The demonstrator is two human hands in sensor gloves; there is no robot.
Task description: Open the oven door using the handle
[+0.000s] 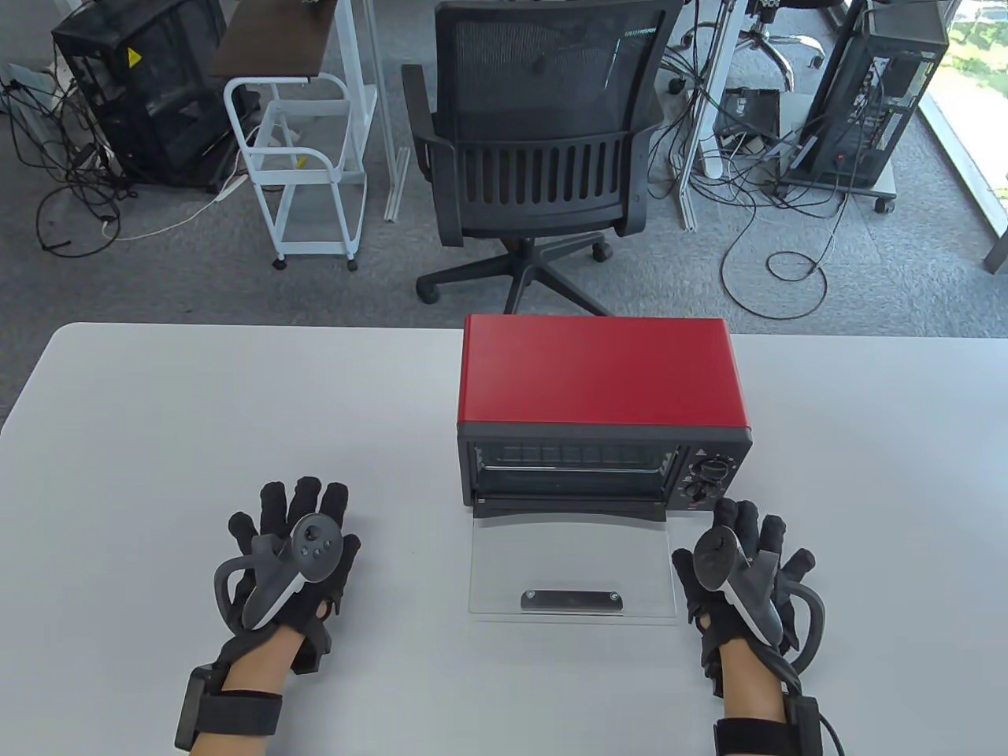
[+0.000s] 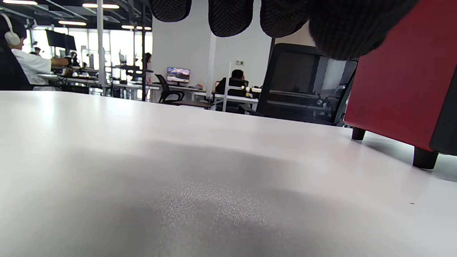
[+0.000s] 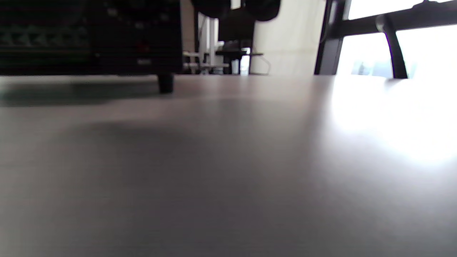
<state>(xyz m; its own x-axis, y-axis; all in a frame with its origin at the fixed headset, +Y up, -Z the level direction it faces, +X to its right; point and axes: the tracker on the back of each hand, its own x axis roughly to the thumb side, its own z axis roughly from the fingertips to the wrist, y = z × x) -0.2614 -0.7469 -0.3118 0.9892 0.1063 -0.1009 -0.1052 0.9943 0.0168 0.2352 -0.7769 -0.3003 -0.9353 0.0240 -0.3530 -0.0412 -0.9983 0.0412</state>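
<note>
From the table view, a black office chair [image 1: 543,150] stands on the carpet behind the white bench [image 1: 236,425], with a white trolley [image 1: 303,169] and computer cases among loose cables further back. The red oven [image 1: 602,394] sits right of the bench's middle, its long axis running left to right and its front facing the person. Its glass door [image 1: 572,571] lies folded down flat on the bench, the handle [image 1: 572,601] along the near edge, parallel to the oven's length. Two control knobs [image 1: 706,482] sit at the right of the front. The left hand [image 1: 287,571] rests palm down with fingers spread, well to the left of the door, its grip open and holding nothing. The right hand [image 1: 740,571] lies just beside the door's right edge, fingers extended toward the knob panel, its grip likewise open and empty. Nothing lies between either hand and the door.

In the left wrist view, gloved fingertips [image 2: 230,18] hang above bare bench, the oven's red side wall [image 2: 396,82] and two black feet at the right.

The right wrist view is blurred: the oven's dark front [image 3: 89,35] at upper left, one foot on the bench, bright windows to the right.
</note>
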